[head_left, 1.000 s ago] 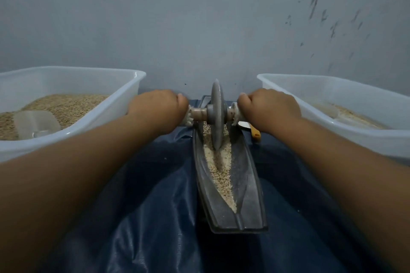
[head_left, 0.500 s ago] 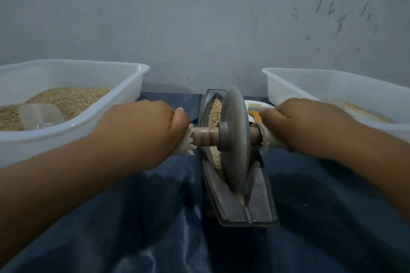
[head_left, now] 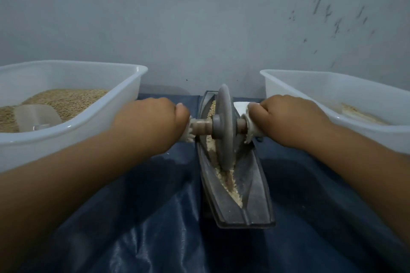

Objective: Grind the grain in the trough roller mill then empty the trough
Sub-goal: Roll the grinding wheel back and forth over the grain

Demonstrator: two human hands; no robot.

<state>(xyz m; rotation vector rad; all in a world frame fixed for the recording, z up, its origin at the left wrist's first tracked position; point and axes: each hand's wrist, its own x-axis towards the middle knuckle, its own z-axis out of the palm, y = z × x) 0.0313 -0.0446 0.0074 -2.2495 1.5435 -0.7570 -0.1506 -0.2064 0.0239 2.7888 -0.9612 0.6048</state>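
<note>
Nearest the camera: blue tarp (head_left: 137, 217) spread under everything, prob. there to catch spilled grain. On it, running away from the person, sits the long dark trough (head_left: 255, 195), boat-shaped w/ a V groove. A line of pale, partly crushed grain (head_left: 229, 184) lies along the groove bottom, near end to past the wheel; the shape keeps it funnelled under the wheel edge.

Mid-trough: grey roller disc (head_left: 224, 126) stands upright on edge in the groove, rim down in the grain. Axle handle (head_left: 200, 125) runs through its hub, sticking out both sides, ends wrapped in white padding.

Left hand (head_left: 153, 122) is wrapped tight round the left axle end, fist closed on it, knuckles up. Right hand (head_left: 288, 119) is likewise wrapped round the right end. Both arms reach fwd, one each side of the disc, so the push is even & the wheel stays vertical rather than tipping against a trough wall.

Either side, just beside the trough: left white plastic tub (head_left: 73, 135) holding whole grain w/ a clear scoop (head_left: 36, 115) lying in it – reads as the supply. Right white tub (head_left: 366, 127) has a thin layer of paler stuff, likely the ground output, placed close for tipping the trough out. A white item (head_left: 240, 106) shows behind the disc near the right hand; can't tell what it is.

Farthest: bare grey wall (head_left: 199, 17), scuff marks upper right.

Judgement: grinding stage, emptying not yet begun.
</note>
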